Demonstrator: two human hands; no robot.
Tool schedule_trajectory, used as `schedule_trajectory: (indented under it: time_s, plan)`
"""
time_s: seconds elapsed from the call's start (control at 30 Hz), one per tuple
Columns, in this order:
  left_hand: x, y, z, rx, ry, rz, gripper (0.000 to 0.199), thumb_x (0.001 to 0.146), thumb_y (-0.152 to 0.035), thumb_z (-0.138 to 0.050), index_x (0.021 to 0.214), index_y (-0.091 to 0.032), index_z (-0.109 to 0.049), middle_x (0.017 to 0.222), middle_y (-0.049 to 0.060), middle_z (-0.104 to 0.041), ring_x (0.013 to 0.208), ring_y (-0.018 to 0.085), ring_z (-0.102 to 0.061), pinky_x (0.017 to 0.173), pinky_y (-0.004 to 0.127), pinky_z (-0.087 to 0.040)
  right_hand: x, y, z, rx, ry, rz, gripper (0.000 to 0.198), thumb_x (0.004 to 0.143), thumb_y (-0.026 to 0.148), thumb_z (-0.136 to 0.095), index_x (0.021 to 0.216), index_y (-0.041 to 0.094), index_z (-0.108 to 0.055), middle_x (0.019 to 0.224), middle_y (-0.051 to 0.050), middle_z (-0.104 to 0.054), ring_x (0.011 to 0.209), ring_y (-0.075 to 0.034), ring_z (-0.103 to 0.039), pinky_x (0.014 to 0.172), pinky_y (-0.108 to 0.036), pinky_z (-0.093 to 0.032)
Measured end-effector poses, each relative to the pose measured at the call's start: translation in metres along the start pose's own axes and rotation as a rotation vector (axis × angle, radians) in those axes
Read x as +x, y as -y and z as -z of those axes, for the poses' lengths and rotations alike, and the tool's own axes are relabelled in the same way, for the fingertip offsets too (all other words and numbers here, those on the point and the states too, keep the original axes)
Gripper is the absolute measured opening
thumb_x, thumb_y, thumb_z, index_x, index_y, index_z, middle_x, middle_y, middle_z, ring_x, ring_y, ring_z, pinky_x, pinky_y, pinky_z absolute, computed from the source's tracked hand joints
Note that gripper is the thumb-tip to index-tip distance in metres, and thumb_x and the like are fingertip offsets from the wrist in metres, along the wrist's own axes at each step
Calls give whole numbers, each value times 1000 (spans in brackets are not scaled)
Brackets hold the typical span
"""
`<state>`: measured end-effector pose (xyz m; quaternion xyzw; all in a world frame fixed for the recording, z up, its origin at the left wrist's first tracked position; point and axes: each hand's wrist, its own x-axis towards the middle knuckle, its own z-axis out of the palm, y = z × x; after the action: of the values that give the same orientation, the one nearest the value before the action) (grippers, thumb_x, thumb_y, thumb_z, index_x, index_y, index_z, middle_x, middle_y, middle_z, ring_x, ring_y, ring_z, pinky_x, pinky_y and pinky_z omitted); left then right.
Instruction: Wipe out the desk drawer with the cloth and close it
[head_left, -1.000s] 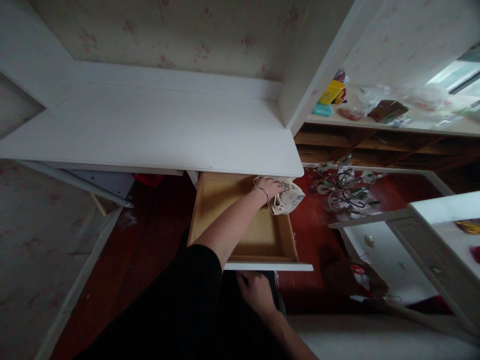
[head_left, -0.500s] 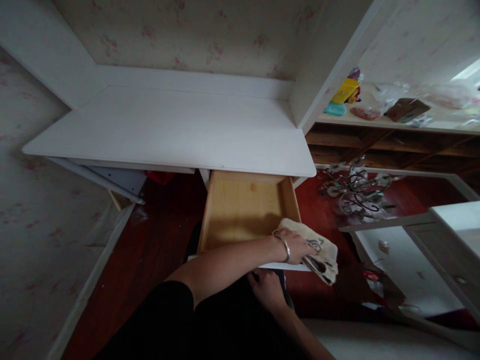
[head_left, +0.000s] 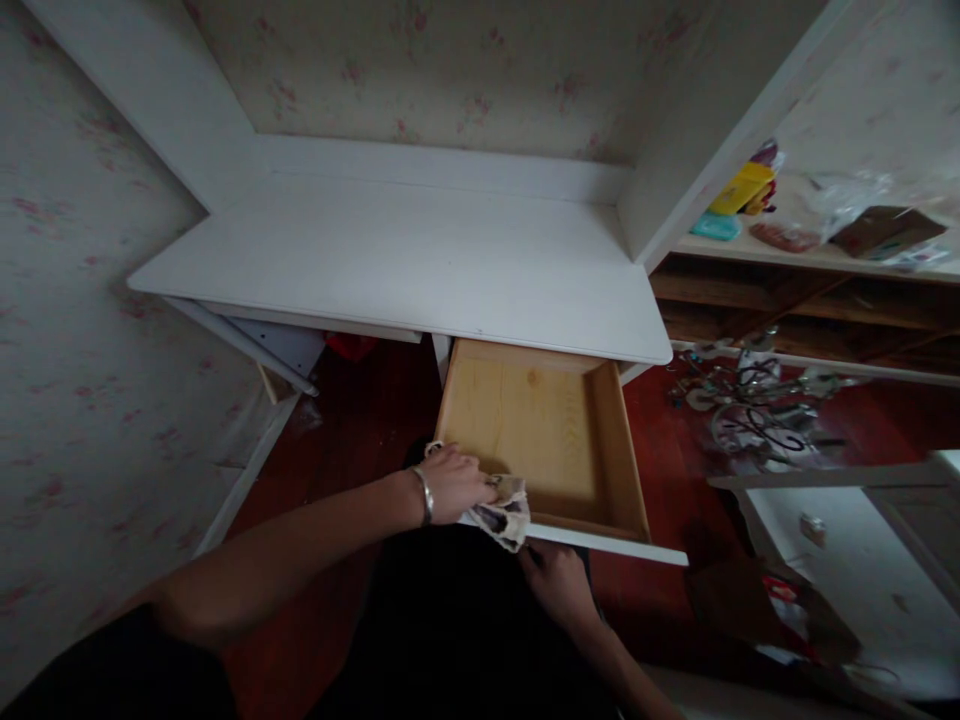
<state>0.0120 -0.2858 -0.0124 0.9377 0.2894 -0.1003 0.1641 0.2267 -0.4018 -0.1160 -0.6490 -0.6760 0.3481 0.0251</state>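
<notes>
A beige cloth with dark markings is bunched under my left hand, which wears a silver bracelet. My left fingers press it over the front left corner of a pulled-out wooden drawer. Below the drawer's white front edge, my right hand is closed against the outer face; what its fingertips grip there is partly hidden. The inside of the drawer is bare pale wood, with a knot near the back.
Above the drawer spreads a white desktop with side panels. At right, a chandelier lies on the red floor near a white cabinet piece. A shelf unit with bags and a brown box stands behind.
My left hand has carried the cloth leftward along the drawer front, from its right end to the left corner. My right hand stays at the drawer front. The view has shifted left.
</notes>
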Motion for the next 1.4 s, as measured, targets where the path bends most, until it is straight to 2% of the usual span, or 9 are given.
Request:
schedule_trajectory:
  time_s: [0.13, 0.3, 0.4, 0.5, 0.7, 0.8, 0.9, 1.23, 1.4]
  plan:
    - [-39, 33, 3, 16, -62, -105, 11, 82, -25, -55, 80, -29, -64, 70, 0, -65, 81, 16, -55, 79, 33, -32, -1, 0, 0, 22, -26, 12, 32, 89, 32, -41, 101, 26, -70, 100, -3, -71, 96, -23, -65, 81, -29, -46]
    - [-46, 82, -13, -137, -239, -177, 23, 87, -22, -48, 82, -30, -68, 84, -1, -69, 92, 13, -56, 91, 31, -32, -1, 1, -2, 38, -37, -9, 32, 89, 33, -41, 103, 27, -70, 102, -2, -71, 98, -24, -64, 84, -31, -46]
    - [-31, 121, -26, -213, -323, -192, 27, 89, -20, -45, 96, -35, -68, 111, -2, -66, 110, 12, -53, 101, 33, -28, 0, 2, -4, 43, -43, -24, 31, 88, 31, -42, 104, 27, -69, 103, -2, -70, 98, -23, -64, 86, -32, -45]
    - [-4, 158, -27, -98, -331, -115, 36, 90, -17, -39, 111, -34, -62, 130, 0, -55, 124, 15, -42, 107, 39, -21, 0, 3, -5, 47, -60, -34, 31, 87, 30, -43, 103, 26, -70, 103, -1, -70, 98, -23, -64, 88, -31, -45]
    - [54, 193, -6, 164, -368, 145, 40, 91, -15, -33, 119, -29, -57, 136, 2, -49, 128, 19, -36, 102, 40, -27, 0, 6, -2, 52, -74, -27, 30, 87, 28, -43, 103, 26, -69, 103, -1, -70, 97, -22, -64, 86, -31, -46]
    - [62, 186, -4, 201, -362, 140, 37, 89, -15, -35, 116, -23, -59, 135, 4, -50, 126, 19, -39, 101, 37, -31, -1, 8, 0, 52, -69, -21, 30, 89, 28, -42, 101, 27, -69, 102, -1, -71, 95, -22, -65, 81, -29, -47]
    - [47, 167, -9, 178, -299, 59, 37, 85, -13, -41, 117, -20, -59, 133, 4, -52, 127, 18, -39, 103, 32, -31, 1, 8, 1, 25, -66, -17, 31, 89, 28, -41, 103, 27, -69, 102, -3, -71, 96, -22, -65, 81, -29, -47]
    - [-66, 56, -8, -353, -25, 184, 46, 84, -21, -43, 125, -41, -50, 125, -9, -58, 107, 14, -59, 88, 26, -45, 15, 6, 10, -66, 17, 32, 31, 88, 29, -43, 105, 27, -68, 107, -4, -69, 103, -22, -61, 89, -29, -43]
    - [-96, 22, 7, -501, -168, 366, 48, 83, -20, -43, 127, -36, -50, 128, -4, -57, 110, 18, -58, 94, 30, -43, 20, 7, 15, -114, 38, 51, 32, 89, 30, -40, 107, 27, -67, 109, -5, -68, 101, -23, -62, 86, -32, -44]
